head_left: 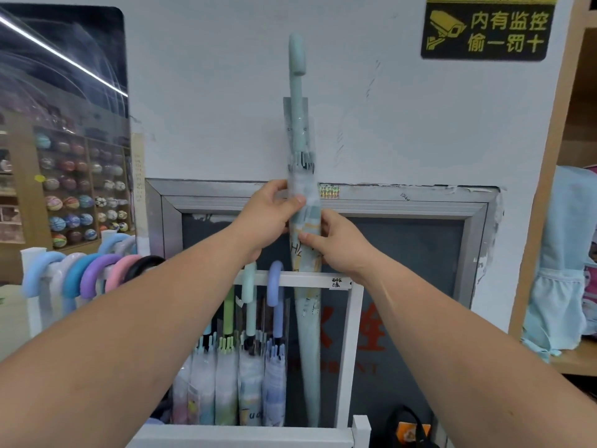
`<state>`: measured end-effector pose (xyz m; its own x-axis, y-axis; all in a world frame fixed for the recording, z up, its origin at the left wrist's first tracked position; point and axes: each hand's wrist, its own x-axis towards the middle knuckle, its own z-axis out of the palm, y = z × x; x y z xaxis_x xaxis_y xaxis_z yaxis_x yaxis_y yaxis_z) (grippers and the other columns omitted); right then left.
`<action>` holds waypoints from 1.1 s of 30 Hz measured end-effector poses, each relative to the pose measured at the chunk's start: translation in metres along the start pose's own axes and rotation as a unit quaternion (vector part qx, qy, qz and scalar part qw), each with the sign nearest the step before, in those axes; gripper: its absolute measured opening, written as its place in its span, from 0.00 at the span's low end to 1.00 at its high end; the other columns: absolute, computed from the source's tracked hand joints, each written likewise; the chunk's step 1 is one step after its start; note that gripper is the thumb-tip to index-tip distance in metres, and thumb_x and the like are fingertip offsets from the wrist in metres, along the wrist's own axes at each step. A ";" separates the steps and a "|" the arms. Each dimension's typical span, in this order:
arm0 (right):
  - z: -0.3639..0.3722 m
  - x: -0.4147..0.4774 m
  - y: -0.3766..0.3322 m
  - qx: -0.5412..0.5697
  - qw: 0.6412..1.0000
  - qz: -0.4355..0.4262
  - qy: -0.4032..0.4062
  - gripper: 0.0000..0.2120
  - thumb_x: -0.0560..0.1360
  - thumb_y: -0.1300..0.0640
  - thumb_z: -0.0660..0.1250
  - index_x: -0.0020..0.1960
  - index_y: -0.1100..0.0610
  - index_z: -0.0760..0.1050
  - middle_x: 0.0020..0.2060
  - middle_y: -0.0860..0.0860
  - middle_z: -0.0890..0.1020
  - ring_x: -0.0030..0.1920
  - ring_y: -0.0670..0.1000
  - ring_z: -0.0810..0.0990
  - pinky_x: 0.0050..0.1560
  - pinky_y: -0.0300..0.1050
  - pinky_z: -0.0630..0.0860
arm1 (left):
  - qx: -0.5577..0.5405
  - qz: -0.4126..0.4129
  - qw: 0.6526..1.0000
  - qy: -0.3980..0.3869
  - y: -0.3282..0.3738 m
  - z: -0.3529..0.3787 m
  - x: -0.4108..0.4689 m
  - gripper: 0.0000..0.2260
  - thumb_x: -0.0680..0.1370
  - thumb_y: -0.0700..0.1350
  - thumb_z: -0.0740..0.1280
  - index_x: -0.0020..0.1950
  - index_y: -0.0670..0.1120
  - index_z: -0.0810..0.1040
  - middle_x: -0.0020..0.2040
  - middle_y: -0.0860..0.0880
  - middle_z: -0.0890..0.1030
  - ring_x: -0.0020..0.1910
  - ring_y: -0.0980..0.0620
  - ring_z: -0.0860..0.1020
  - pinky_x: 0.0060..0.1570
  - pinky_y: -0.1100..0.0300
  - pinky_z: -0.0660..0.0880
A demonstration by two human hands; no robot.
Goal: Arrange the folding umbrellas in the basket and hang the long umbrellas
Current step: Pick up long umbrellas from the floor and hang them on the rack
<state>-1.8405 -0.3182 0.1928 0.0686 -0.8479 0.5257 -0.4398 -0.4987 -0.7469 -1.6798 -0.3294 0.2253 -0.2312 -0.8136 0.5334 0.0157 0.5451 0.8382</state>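
Note:
I hold a long mint-green umbrella [302, 130] upright in its clear plastic sleeve, hook handle at the top, tip down inside the white rack. My left hand [268, 218] grips its canopy from the left, thumb across the front. My right hand [336, 247] grips it just below from the right. The white rack's top bar [310, 281] runs behind the umbrella. Several long umbrellas [248, 350] hang from that bar by mint and blue hook handles. More pastel hook handles [97, 273] hang along the rack's left rail.
A grey-framed dark panel [420, 253] sits in the white wall behind the rack. A wooden shelf with a light-blue bag [562, 270] stands at the right. A black bag [410, 428] lies on the floor at the lower right. Shelves of balls show at the left.

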 end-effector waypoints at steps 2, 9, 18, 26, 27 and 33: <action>-0.002 -0.001 -0.003 -0.026 0.999 0.001 -0.022 0.18 0.76 0.55 0.72 0.65 0.53 0.75 0.55 0.49 0.85 0.56 0.49 0.83 0.60 0.53 0.80 | -0.006 0.004 1.000 -0.003 -0.001 0.000 -0.002 0.08 0.82 0.43 0.66 0.60 0.52 0.75 0.52 0.46 0.86 0.48 0.48 0.86 0.41 0.53 0.82; -0.015 -0.005 -0.015 -0.051 0.998 0.002 -0.031 0.07 0.77 0.55 0.69 0.52 0.45 0.78 0.45 0.45 0.84 0.46 0.46 0.81 0.45 0.40 0.77 | 0.066 -0.017 0.997 -0.028 -0.019 -0.003 -0.005 0.09 0.82 0.41 0.66 0.61 0.49 0.74 0.56 0.45 0.85 0.53 0.48 0.84 0.50 0.53 0.80; -0.014 0.010 -0.018 0.036 0.999 -0.003 0.026 0.14 0.78 0.54 0.71 0.63 0.52 0.76 0.54 0.50 0.84 0.54 0.50 0.83 0.47 0.41 0.78 | 0.134 -0.033 0.988 -0.062 -0.028 -0.002 -0.007 0.14 0.77 0.41 0.71 0.63 0.51 0.78 0.54 0.49 0.86 0.54 0.47 0.84 0.62 0.47 0.78; -0.008 0.008 -0.001 -0.012 1.000 -0.009 -0.009 0.13 0.76 0.60 0.72 0.60 0.52 0.80 0.53 0.50 0.86 0.54 0.50 0.84 0.59 0.50 0.80 | 0.197 -0.072 0.971 -0.118 -0.015 -0.010 -0.011 0.14 0.75 0.36 0.69 0.58 0.48 0.81 0.41 0.52 0.84 0.42 0.54 0.81 0.43 0.62 0.77; -0.006 0.007 0.002 -0.043 0.999 -0.007 -0.016 0.14 0.76 0.59 0.73 0.61 0.52 0.80 0.52 0.49 0.86 0.54 0.49 0.84 0.60 0.50 0.79 | 0.201 -0.072 0.971 -0.108 -0.009 -0.010 -0.012 0.13 0.76 0.36 0.67 0.57 0.49 0.82 0.41 0.52 0.84 0.40 0.55 0.80 0.40 0.64 0.76; -0.008 0.002 -0.001 -0.150 0.985 0.019 -0.077 0.06 0.76 0.53 0.73 0.52 0.51 0.80 0.40 0.45 0.83 0.40 0.46 0.80 0.46 0.44 0.78 | 0.002 -0.022 1.000 0.017 0.027 -0.013 -0.007 0.12 0.82 0.56 0.58 0.58 0.54 0.77 0.56 0.47 0.85 0.51 0.49 0.83 0.57 0.51 0.75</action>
<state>-1.8470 -0.3179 0.1981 0.1719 -0.8933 0.4153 -0.6885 -0.4104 -0.5979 -1.6651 -0.3113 0.2456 -0.1978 -0.8436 0.4993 0.0027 0.5089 0.8608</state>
